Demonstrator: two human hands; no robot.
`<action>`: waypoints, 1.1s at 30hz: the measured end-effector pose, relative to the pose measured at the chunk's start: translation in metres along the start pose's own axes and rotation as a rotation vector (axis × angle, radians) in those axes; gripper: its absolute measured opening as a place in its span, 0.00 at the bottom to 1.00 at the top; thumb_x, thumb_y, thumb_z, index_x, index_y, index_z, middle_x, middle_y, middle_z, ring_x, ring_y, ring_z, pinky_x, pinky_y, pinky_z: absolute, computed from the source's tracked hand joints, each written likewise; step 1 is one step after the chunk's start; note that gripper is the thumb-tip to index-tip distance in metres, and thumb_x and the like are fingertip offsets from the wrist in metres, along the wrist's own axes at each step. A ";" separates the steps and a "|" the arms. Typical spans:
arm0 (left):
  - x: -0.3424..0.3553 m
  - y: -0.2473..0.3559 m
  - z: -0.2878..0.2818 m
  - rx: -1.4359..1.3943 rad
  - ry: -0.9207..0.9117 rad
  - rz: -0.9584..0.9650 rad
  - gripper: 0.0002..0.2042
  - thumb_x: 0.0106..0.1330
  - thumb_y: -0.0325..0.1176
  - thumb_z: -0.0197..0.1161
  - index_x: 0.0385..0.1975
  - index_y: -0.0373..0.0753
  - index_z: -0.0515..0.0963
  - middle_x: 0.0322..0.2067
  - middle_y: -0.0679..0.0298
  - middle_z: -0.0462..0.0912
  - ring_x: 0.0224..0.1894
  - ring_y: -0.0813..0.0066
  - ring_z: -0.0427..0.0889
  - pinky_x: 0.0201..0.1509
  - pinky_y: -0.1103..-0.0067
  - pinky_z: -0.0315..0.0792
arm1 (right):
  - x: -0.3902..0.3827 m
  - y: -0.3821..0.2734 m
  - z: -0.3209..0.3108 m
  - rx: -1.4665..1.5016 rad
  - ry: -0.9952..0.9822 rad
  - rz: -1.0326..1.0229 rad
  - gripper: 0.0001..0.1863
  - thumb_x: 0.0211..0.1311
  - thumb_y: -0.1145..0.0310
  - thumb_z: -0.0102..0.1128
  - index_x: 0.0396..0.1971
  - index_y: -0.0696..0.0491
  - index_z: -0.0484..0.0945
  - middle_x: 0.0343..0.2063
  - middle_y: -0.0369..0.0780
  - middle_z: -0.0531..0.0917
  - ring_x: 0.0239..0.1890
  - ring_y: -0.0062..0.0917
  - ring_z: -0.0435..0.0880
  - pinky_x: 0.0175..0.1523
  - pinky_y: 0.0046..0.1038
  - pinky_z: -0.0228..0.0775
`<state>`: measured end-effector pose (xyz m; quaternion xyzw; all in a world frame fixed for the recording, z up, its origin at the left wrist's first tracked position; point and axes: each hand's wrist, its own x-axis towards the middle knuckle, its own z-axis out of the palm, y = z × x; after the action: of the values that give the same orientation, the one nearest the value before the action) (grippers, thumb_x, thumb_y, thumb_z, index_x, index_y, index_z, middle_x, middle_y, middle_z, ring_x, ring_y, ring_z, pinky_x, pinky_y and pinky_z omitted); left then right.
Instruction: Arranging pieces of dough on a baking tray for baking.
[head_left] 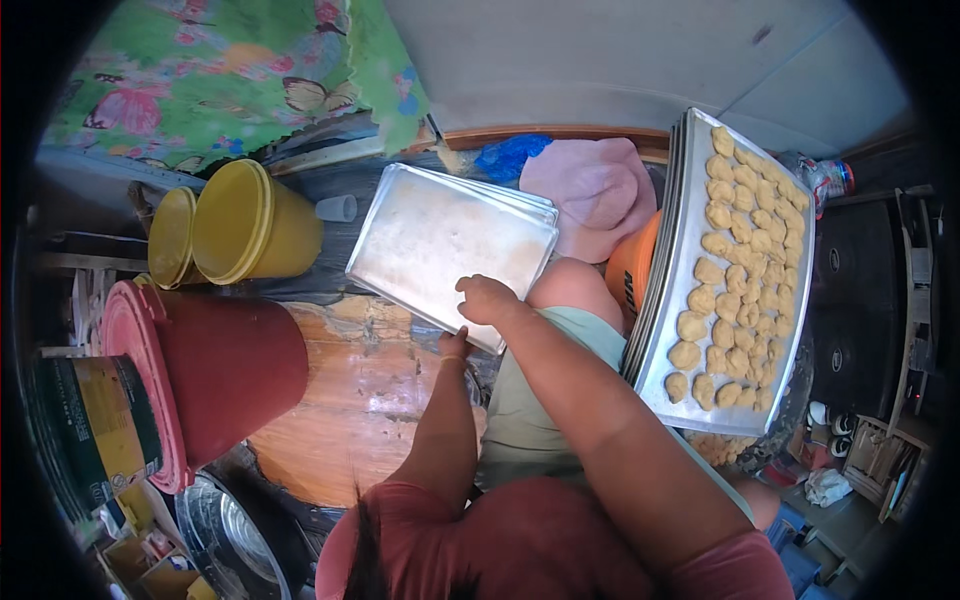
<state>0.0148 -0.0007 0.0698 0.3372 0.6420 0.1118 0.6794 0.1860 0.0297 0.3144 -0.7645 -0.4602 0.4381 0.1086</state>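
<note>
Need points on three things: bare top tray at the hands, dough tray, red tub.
Bare top tray (445, 245): head view, middle of its flat surface.
Dough tray (672, 300): head view, bare left margin.
Red tub (240, 365): head view, side wall.

A worn platform (345, 420) — glossy orange-brown wood nearer than the stack of silver rectangular metal trays (450, 240), dark and streaked beside it — bears that stack. Left of it stand a translucent plastic cup (336, 208), round yellow buckets (285, 225) and a large red bucket (230, 360); beyond lies crumpled pink cloth (595, 190).
</note>
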 end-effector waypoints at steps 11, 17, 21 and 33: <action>-0.274 0.256 -0.123 0.730 0.241 0.957 0.14 0.60 0.24 0.52 0.44 0.29 0.77 0.31 0.48 0.83 0.32 0.61 0.84 0.36 0.71 0.74 | -0.053 0.000 0.004 0.366 0.333 -0.257 0.29 0.57 0.62 0.62 0.59 0.53 0.70 0.58 0.51 0.72 0.61 0.42 0.71 0.65 0.35 0.63; -0.469 0.304 -0.175 0.695 0.096 0.976 0.17 0.59 0.21 0.49 0.48 0.26 0.75 0.36 0.58 0.82 0.38 0.72 0.79 0.46 0.79 0.71 | -0.146 -0.020 -0.042 0.421 0.389 -0.297 0.42 0.62 0.48 0.57 0.67 0.58 0.55 0.63 0.57 0.64 0.65 0.46 0.65 0.68 0.37 0.57; -0.503 0.299 -0.221 0.274 -0.040 1.038 0.22 0.57 0.26 0.52 0.53 0.24 0.71 0.45 0.54 0.79 0.46 0.69 0.76 0.56 0.77 0.66 | -0.229 -0.025 -0.082 0.552 0.354 -0.322 0.48 0.64 0.41 0.52 0.70 0.60 0.46 0.66 0.60 0.58 0.70 0.46 0.57 0.72 0.35 0.49; -0.412 0.262 0.035 0.144 -0.548 1.012 0.22 0.61 0.33 0.57 0.53 0.27 0.73 0.46 0.58 0.79 0.46 0.73 0.76 0.53 0.79 0.67 | -0.386 0.170 -0.138 0.514 1.308 -0.067 0.31 0.66 0.66 0.53 0.67 0.54 0.58 0.62 0.52 0.69 0.64 0.41 0.68 0.66 0.34 0.59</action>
<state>0.0596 -0.0572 0.5540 0.6641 0.2075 0.2872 0.6584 0.3212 -0.3397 0.5187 -0.8066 -0.2057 -0.0205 0.5537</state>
